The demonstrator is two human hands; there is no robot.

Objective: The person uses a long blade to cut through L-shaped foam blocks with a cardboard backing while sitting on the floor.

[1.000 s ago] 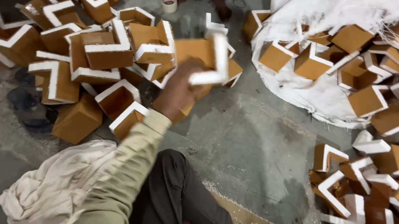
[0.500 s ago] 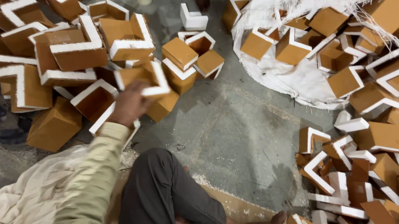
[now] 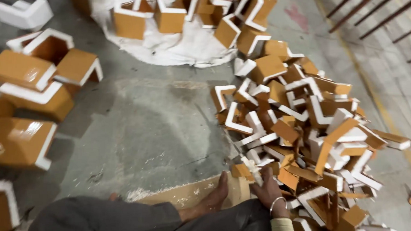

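1. My right hand (image 3: 269, 190) is low in the head view, reaching into the near edge of the heap of corner pieces (image 3: 306, 134) on the floor (image 3: 154, 127).
2. Its fingers (image 3: 261, 177) are curled around a small white foam strip (image 3: 253, 167), which sticks up and to the left from the grip; a small brown offcut (image 3: 241, 170) lies just beside it, touching the strip or very near it, I cannot tell which.
3. A thin metal bangle (image 3: 275, 204) sits on that wrist, above a pale yellow-green cuff (image 3: 283, 230).
4. My left hand is out of view, so I cannot say whether it is clenched or released.
5. My bare foot (image 3: 213, 199) rests on a flat piece of cardboard (image 3: 188, 195), just left of the right hand, and my leg in dark trousers (image 3: 131, 218) runs along the bottom edge.
6. The heap is a tangle of L-shaped pieces, brown card outside and white foam inside, lying at all angles to the right of the middle.
7. On the left are larger brown boxes with white foam edging (image 3: 30, 103), stacked loosely and well apart from the heap.
8. At the top, more such boxes sit on a white sack (image 3: 185, 45) spread on the floor.
9. White crumbs are scattered on the concrete near the cardboard.
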